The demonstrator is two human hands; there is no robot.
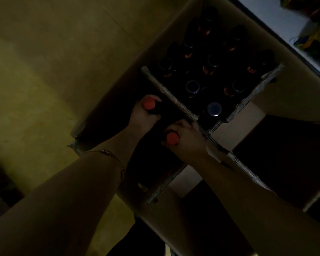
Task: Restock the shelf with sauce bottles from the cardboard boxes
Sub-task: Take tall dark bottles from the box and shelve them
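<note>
An open cardboard box [177, 106] with cardboard dividers lies below me in dim light. Its far compartment holds several dark sauce bottles [213, 109] with dark caps. My left hand [144, 117] grips the neck of a dark bottle with an orange-red cap [149, 104] in the near compartment. My right hand [187, 137] grips a second bottle just under its orange-red cap [172, 138], right beside the divider. The bodies of both bottles are lost in shadow.
A yellowish floor [44, 80] spreads to the left of the box. A pale shelf edge [277, 21] with colourful packets [318, 34] runs along the upper right. The box's open flaps [277, 100] stick out on the right and near side.
</note>
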